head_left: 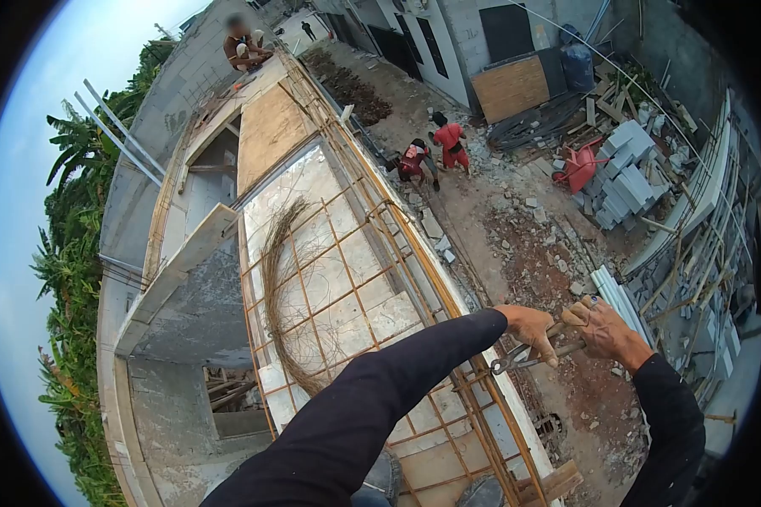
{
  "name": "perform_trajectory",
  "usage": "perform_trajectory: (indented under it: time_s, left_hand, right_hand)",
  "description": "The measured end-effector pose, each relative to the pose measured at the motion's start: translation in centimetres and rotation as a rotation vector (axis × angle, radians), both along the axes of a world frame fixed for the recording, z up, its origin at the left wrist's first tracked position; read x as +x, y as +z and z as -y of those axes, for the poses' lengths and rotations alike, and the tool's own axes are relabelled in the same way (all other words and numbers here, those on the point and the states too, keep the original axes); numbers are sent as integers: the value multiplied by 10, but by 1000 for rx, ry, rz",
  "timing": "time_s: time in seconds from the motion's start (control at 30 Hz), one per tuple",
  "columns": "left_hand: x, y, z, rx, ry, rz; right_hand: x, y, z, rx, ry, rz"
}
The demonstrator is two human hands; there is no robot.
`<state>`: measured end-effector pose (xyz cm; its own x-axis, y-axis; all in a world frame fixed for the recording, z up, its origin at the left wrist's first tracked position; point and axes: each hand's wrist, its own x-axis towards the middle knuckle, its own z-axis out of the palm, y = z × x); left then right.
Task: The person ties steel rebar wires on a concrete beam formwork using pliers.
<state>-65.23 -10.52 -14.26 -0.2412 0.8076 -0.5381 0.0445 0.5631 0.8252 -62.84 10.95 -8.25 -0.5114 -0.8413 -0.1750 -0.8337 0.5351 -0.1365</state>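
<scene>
My right hand (604, 329) is closed on the handle ends of a pair of pincers (500, 365), whose jaws point left towards the rebar at the slab edge. My left hand (528, 325) is closed around the pincers' upper handle, close to my right fingers; part of its grip is hidden. Below the jaws runs a bundle of long rebar (473, 404) along the formwork edge. A rebar grid (355, 287) covers the pale panels to the left. On that grid lies a loose bundle of thin tie wire (272, 291).
My shoes (482, 492) stand on the grid by a steep drop to the rubble ground. Two people (450, 144) in red work below, near a red wheelbarrow (579, 166) and stacked grey blocks (630, 177). Another person (243, 52) crouches at the far end. Left is an open roof bay (186, 296).
</scene>
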Motion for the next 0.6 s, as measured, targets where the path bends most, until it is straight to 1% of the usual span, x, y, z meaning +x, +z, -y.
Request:
perform_trajectory:
  time_s: [0.03, 0.1, 0.13, 0.17, 0.23, 0.3, 0.37, 0.43, 0.5, 0.53, 0.6]
  left_hand:
    - [-1, 4, 2, 9, -7, -3]
    - [-2, 12, 5, 8, 1, -78]
    - [0, 15, 3, -4, 15, -126]
    - [5, 16, 0, 8, 8, -122]
    - [20, 18, -7, -41, 74, -545]
    - [30, 14, -12, -14, 100, -582]
    - [27, 0, -22, -87, 10, -479]
    - [15, 4, -20, -2, -85, -195]
    - [9, -23, -18, -16, -49, -38]
    - [6, -23, -17, 3, -59, 31]
    - [3, -22, -13, 48, -55, 144]
  right_hand:
    - [-7, -1, 0, 9, -7, -3]
    - [-20, -10, 2, 96, 15, 133]
    - [-26, -4, 7, 125, 46, 180]
    - [-31, -3, 9, 136, 37, 185]
    - [-38, -3, 14, 357, -14, 428]
    - [-41, 4, 19, 394, -5, 458]
    - [-37, 9, 26, 650, -153, 569]
    - [-27, -7, 7, 383, -160, 501]
    - [7, 28, 12, 74, -164, 227]
    - [19, 22, 9, 86, -163, 255]
    - [29, 9, 8, 68, -118, -299]
